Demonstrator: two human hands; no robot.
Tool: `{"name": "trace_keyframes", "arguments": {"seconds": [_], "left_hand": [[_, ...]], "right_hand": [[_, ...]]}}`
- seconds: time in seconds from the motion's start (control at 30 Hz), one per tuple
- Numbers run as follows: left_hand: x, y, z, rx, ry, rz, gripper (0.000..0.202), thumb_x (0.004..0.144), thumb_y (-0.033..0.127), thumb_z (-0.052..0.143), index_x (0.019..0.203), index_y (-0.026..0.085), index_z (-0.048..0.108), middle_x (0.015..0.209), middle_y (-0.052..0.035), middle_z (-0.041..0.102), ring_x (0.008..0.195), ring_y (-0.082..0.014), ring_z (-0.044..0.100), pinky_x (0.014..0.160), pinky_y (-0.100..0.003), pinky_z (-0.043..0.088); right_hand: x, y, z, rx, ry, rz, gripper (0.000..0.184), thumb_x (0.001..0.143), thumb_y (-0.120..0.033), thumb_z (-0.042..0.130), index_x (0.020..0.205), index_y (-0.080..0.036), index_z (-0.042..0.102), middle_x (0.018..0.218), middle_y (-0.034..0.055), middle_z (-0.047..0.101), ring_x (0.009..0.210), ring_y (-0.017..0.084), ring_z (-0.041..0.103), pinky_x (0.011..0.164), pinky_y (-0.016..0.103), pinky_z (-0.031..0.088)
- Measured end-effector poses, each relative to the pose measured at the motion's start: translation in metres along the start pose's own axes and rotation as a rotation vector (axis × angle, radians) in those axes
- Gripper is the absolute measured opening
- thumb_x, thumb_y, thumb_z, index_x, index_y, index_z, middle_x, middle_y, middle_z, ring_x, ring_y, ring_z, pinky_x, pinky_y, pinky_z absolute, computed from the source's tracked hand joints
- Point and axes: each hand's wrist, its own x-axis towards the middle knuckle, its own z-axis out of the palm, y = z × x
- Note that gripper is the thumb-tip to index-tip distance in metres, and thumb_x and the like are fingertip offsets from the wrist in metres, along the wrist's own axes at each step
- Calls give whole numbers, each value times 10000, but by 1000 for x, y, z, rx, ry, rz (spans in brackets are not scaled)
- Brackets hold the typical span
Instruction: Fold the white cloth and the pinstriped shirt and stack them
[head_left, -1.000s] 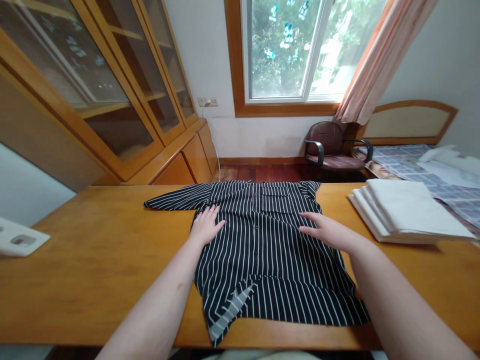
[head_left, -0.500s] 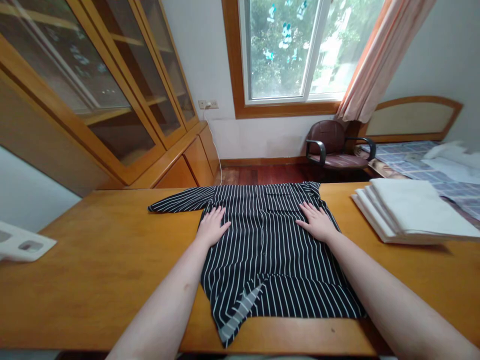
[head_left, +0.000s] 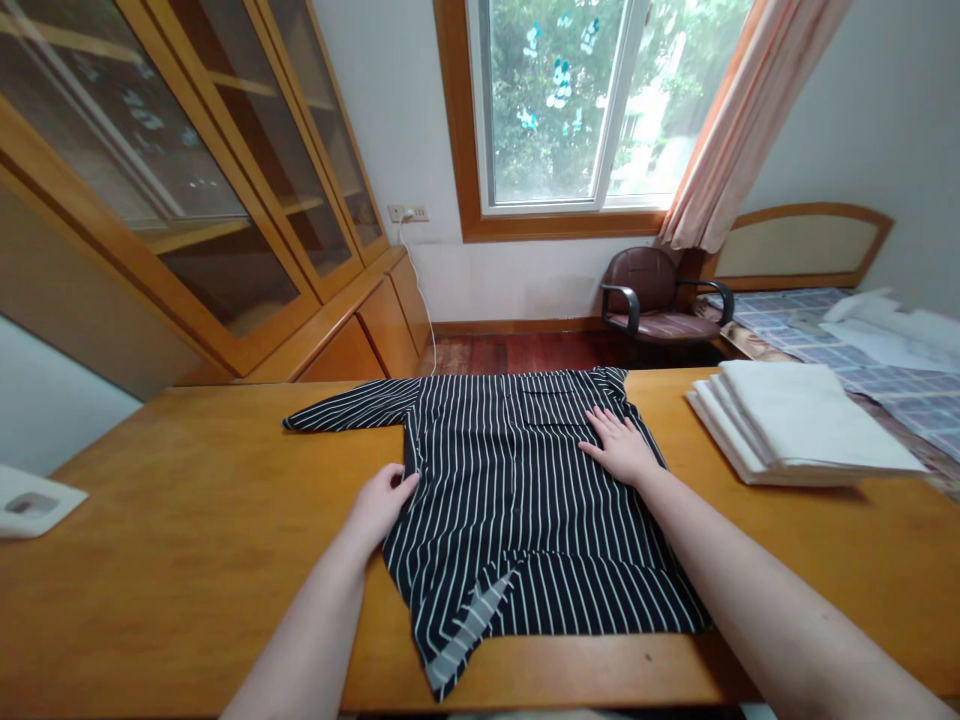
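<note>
A black shirt with white stripes (head_left: 465, 480) lies spread on the wooden table, one sleeve (head_left: 352, 407) stretched out to the left. At the shirt's left side edge is my left hand (head_left: 379, 510), fingers curled and thumb over the cloth, pinching the edge; the fingertips are partly hidden. My right hand (head_left: 621, 447) rests flat on the shirt's upper right, just below the chest pocket, fingers spread. The lower left corner of the hem is folded, showing a paler inner side. The other sleeve is mostly out of sight.
On the right of the table (head_left: 187, 590) sits a stack of folded white cloth or sheets (head_left: 795, 415). A white object with a cut-out (head_left: 45, 505) is at the left edge. Beyond are an armchair (head_left: 649, 295), a bed (head_left: 817, 310) and a glass-door cabinet (head_left: 300, 290).
My left hand has slid off the top of the shirt toward me and to its left edge, closing there. My right hand stays flat on the cloth. The view has shifted slightly.
</note>
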Motion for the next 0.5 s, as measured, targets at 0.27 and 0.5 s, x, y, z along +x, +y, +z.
{"name": "trace_keyframes", "arguments": {"seconds": [0.27,0.5], "left_hand": [[-73,-16,-10,-563,-399,-168,547,645,479,718,1066,157,584,1027,-96,681,980,-244,628,898,-347,460],[-78,-40,-48,-240,-366,-124,402,684,537,612,864,179,642,917,-50,702,962,-260,624,881,-338,457]], "right_hand": [[0,1,2,3,7,-3,766,857,-669,230,1464,-202,245,1529,30,196,1405,223,145,1125,463,130],[0,0,1,0,11,4,758,859,-661,239,1461,-200,255,1525,39,209,1401,220,160,1122,457,135]]}}
